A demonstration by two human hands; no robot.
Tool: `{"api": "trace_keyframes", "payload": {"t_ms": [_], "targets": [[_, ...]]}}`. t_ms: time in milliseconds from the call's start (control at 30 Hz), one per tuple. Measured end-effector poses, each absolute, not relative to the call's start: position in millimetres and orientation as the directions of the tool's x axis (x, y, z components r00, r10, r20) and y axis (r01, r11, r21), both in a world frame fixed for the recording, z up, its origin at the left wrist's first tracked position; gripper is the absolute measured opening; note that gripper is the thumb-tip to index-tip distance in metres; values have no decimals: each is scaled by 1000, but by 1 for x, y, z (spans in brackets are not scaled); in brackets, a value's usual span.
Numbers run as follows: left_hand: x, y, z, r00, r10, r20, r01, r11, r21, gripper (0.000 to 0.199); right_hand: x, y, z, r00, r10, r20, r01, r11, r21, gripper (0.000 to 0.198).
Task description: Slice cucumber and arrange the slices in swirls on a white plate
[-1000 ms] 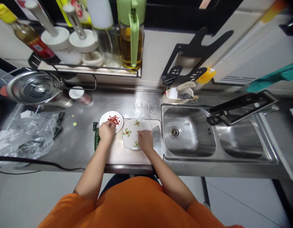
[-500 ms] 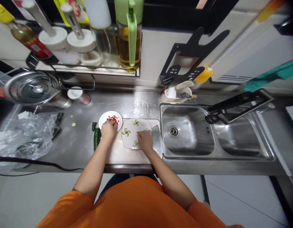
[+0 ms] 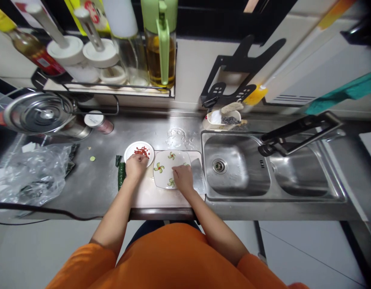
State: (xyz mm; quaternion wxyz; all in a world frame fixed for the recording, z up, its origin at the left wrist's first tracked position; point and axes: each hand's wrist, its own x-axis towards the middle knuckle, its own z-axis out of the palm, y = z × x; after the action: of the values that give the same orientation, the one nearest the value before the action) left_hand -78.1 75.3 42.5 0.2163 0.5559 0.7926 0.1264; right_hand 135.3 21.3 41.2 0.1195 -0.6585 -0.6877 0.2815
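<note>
My left hand (image 3: 135,167) is at the near edge of a small round white plate (image 3: 129,150). Its fingers are drawn together by the small red pieces (image 3: 141,151) on that plate, possibly goji berries or chopped chilli; what they pinch is too small to make out. Over the right part of a squarish white plate (image 3: 163,179) with green flower patterns is my right hand (image 3: 183,177), fingers curled in and pressed together. Whatever it may hold is hidden. A light cutting board (image 3: 155,199) lies under the squarish plate, and a cleaver blade (image 3: 198,176) shows at its right.
Left of my left hand lies a dark green cucumber (image 3: 121,175). Clear plastic bags (image 3: 43,172) cover the counter's left side, near a lidded steel pot (image 3: 37,112). A double sink (image 3: 238,180) is on the right. Bottles and jars stand on a rack (image 3: 113,90) behind.
The whole view has shifted slightly left. Both hands keep nearly the same places over their plates, and nothing else has visibly moved.
</note>
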Motion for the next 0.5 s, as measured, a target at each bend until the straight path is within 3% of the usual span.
{"api": "trace_keyframes", "payload": {"t_ms": [100,233,500], "targets": [[-71,65,45,-227,955,-188,744,295,600,22,134,21,42,-94,980,-177,806,-30,-591,26],[-45,54,48,-44,983,-176,679,159,716,18,136,18,45,-51,991,-126,752,-45,-658,23],[-4,46,51,267,956,-120,639,-82,765,11,155,10,48,80,994,-80,723,-113,-681,16]]}}
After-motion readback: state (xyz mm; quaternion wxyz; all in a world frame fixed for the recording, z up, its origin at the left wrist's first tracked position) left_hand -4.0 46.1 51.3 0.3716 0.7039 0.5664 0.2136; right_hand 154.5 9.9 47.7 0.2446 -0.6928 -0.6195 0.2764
